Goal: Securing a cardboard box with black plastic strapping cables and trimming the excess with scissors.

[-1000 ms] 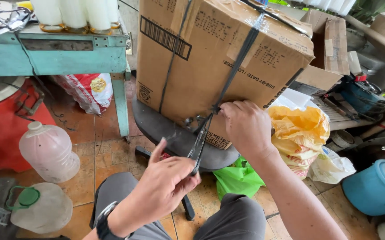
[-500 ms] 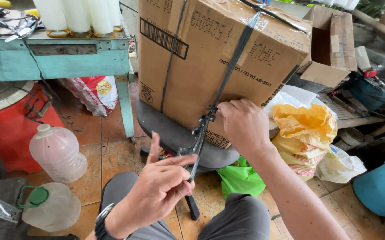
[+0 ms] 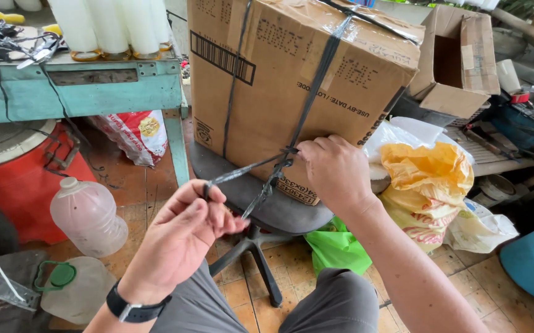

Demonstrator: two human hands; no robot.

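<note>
Strap (image 3: 313, 92), dark and flat, runs round the box (image 3: 279, 74) that sits on a chair seat (image 3: 279, 209), and knots on the near face. The right hand (image 3: 335, 169) is closed on that knot, pressing it to the cardboard. The left hand (image 3: 183, 237), at seven o'clock from the knot, has fingers pinched together on the loose tail, drawn taut. It looks thin, limp and probably slick, best gripped close to the knot. A jug (image 3: 88, 216) stands at nine o'clock.
</note>
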